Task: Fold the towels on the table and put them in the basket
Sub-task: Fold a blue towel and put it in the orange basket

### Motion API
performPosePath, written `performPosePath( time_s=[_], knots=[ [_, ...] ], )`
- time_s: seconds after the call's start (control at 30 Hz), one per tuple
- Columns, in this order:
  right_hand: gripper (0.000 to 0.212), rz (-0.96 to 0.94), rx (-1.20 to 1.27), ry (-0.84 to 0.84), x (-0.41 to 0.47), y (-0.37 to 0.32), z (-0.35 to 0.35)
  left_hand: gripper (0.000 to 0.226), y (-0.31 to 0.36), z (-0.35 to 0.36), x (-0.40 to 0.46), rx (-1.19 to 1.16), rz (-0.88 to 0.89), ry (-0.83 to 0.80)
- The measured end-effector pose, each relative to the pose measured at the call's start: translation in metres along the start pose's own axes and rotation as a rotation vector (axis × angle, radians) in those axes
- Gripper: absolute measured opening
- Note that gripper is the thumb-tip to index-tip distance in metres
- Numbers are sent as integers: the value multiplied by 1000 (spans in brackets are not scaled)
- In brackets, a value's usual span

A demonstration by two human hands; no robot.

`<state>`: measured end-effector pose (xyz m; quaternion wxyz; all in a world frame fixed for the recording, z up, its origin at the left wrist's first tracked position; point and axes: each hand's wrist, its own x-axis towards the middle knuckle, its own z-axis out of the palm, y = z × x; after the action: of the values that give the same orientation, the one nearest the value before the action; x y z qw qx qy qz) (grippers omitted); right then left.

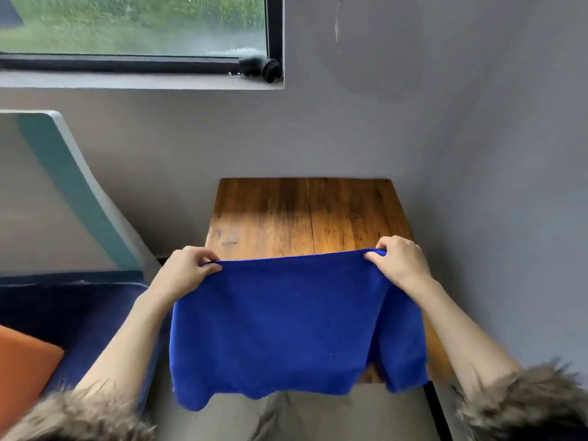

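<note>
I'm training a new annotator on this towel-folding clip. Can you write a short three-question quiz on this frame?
1. True or false: the blue towel lies flat on the wooden table.
2. Which hand grips the towel's top edge? A) only the left hand B) only the right hand C) both
3. Fill in: at the frame's lower left lies an ___ cushion.

Key
1. False: it hangs in the air from its top edge.
2. C: each hand pinches one top corner.
3. Orange.

Window (133, 27) upper left; navy sofa (73, 316), orange cushion (22, 364) left.
</note>
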<state>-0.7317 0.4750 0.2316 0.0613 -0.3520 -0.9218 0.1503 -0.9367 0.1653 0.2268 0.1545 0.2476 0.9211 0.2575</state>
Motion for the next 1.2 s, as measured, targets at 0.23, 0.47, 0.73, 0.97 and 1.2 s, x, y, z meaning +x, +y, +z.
performPosePath(
  time_s=[0.23,0.47,0.73,0.97,1.2],
  knots=[
    [27,43,-138,-41,105,-6,66,10,-18,32,124,122,-58,-64],
    [31,77,-161,-19,174,-3,99,13,-20,47,211,194,-27,18],
    [47,64,-107,-193,190,-8,164,35,-51,105,227,141,-25,-103],
    [60,-129,-130,-420,152,-61,254,48,-109,148,203,196,-105,-123],
    [71,-187,-213,-379,149,-88,304,54,-140,162,248,334,-66,-165]
  ],
)
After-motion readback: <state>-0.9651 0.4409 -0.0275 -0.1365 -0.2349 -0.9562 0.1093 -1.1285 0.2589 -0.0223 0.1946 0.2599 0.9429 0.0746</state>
